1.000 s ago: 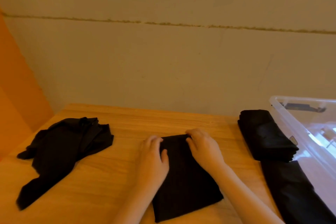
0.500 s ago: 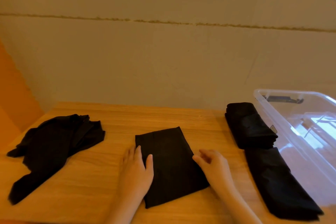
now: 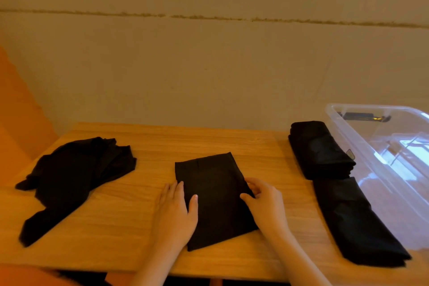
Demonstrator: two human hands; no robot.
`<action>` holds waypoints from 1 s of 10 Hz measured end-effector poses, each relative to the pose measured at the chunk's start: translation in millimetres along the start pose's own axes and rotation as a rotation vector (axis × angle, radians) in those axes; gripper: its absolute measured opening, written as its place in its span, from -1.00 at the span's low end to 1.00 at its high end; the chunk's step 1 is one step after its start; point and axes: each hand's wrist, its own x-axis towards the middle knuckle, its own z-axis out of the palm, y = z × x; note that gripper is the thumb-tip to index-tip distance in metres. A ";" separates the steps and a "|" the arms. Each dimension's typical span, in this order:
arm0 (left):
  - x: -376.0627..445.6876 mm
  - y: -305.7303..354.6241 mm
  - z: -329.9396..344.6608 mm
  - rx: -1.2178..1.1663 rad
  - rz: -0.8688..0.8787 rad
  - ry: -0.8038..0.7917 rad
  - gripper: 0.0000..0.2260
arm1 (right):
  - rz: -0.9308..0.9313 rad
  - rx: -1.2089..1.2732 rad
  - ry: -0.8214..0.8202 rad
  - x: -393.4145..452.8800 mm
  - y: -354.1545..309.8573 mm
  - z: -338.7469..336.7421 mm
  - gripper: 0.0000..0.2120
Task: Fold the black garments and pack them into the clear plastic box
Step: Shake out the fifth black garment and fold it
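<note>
Folded garment [image 3: 214, 195], worktop [image 3: 130, 220] centre: left hand [image 3: 175, 212] lay flat, fingers straight, steadying it; right hand [image 3: 265, 202] fingers pinched its right edge, probably to lift.

One head-worn, wide-angle view looks forward and down over a wooden table [image 3: 120, 234] toward a beige wall [image 3: 209, 72]. The table's near edge sits close below the camera.

Left hand [image 3: 174, 213] lies flat, fingers straight and together, thumb spread — palm down. Right hand [image 3: 264, 202] sits just beside it, fingers curled, thumb and fingertips pinching — both bare forearms reach in from below.
</note>
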 end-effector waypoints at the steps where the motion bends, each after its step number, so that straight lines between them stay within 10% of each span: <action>1: -0.1 -0.2 0.6 -0.009 0.008 0.011 -0.47 | 0.080 0.046 -0.072 7.3 -1.8 -2.4 -0.55; 10: -0.1 -1.9 2.6 0.012 0.031 0.035 -0.48 | 0.099 -0.081 -0.046 2.6 -7.3 -7.0 -0.89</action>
